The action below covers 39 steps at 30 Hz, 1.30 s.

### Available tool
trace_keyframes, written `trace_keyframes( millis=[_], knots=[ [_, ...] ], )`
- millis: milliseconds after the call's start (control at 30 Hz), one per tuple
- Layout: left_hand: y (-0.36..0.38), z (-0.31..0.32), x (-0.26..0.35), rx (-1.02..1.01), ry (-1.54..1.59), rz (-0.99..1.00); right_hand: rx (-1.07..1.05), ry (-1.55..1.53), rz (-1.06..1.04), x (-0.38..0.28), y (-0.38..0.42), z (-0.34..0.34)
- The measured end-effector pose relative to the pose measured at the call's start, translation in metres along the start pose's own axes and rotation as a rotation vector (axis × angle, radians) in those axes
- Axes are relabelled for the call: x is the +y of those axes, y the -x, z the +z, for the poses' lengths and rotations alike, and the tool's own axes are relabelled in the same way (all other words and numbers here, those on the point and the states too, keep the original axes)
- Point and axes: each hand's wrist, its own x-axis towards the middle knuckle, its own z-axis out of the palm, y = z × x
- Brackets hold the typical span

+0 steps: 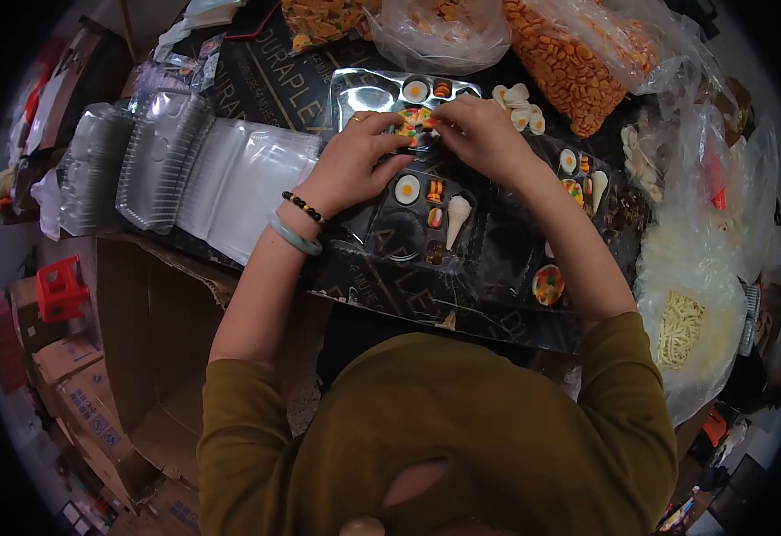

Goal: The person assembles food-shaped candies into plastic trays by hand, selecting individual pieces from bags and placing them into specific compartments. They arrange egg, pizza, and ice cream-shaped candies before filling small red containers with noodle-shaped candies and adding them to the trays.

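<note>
Over a clear plastic tray (355,85), both my hands meet at a round, colourful pizza-shaped piece (415,120). My left hand (361,159) pinches its left side with bent fingers, while my right hand (478,134) grips it from the right. In the same tray, a fried-egg piece (415,90) and a small burger piece (442,90) sit just beyond my fingers. Nearer my body, another clear tray (390,243) holds a fried-egg piece (407,188), small burger and hot-dog shapes, and an ice-cream-cone piece (457,220).
Stacked clear plastic lids (172,161) stand on the left. Bags of orange pieces (562,62) lie along the back, with loose egg pieces (520,107) nearby. To the right are another filled tray (578,174) and a bag of pale sticks (679,330). An open cardboard box (145,330) stands below the table.
</note>
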Motion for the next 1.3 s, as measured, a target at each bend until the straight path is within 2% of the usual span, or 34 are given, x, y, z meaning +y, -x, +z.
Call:
trace_keyframes(
  millis=[33,133,233,267,400,500,533,633,700,733,800,900,967,1033,1100,1167,1200,1300],
  knots=[
    [0.0,0.0,0.0,0.005,-0.001,0.001,0.024,-0.049,0.056,-0.005,-0.003,-0.001],
    [0.001,0.001,-0.001,0.001,-0.023,0.02,-0.152,0.098,0.134,-0.016,-0.012,-0.003],
    [0.0,-0.001,-0.002,-0.016,-0.01,0.017,-0.124,-0.039,0.248,-0.013,-0.021,0.001],
    [0.0,-0.001,-0.002,-0.015,-0.007,0.017,-0.062,-0.049,0.163,-0.009,-0.02,-0.006],
    [0.002,-0.001,-0.002,-0.016,-0.011,0.012,-0.189,-0.005,-0.104,0.01,-0.016,-0.009],
    [-0.001,-0.001,-0.002,-0.02,-0.006,0.015,-0.206,0.206,-0.088,0.005,-0.012,-0.003],
    [0.0,-0.001,-0.002,-0.021,-0.003,0.009,-0.128,0.229,-0.082,0.004,-0.009,0.002],
    [-0.002,-0.005,0.005,-0.049,0.011,-0.022,-0.098,0.345,-0.031,-0.007,-0.006,0.007],
    [-0.001,-0.006,0.004,-0.052,0.029,-0.014,-0.046,0.309,-0.038,-0.007,-0.002,0.005],
    [-0.002,-0.008,0.004,-0.02,0.052,0.014,0.002,0.287,-0.046,-0.009,-0.001,0.001],
    [-0.018,-0.026,0.007,0.176,0.086,0.024,0.072,0.165,-0.017,-0.012,0.002,-0.01],
    [-0.072,-0.074,-0.007,0.659,-0.13,0.099,0.03,0.095,0.024,-0.02,0.006,-0.033],
    [-0.12,-0.107,-0.028,0.879,-0.206,0.171,0.064,0.053,-0.001,-0.025,0.01,-0.04],
    [-0.175,-0.133,-0.053,0.947,-0.271,0.272,0.059,0.036,-0.004,-0.032,0.014,-0.046],
    [-0.224,-0.148,-0.08,0.787,-0.346,0.203,0.035,-0.001,0.024,-0.038,0.019,-0.05],
    [-0.255,-0.144,-0.085,0.41,-0.305,-0.209,0.03,-0.014,0.033,-0.042,0.023,-0.051],
    [-0.263,-0.136,-0.087,0.255,-0.434,-0.347,0.024,-0.023,0.041,-0.043,0.025,-0.052],
    [-0.271,-0.124,-0.097,-0.043,-0.499,-0.52,0.015,-0.031,0.07,-0.039,0.032,-0.057]
  ],
)
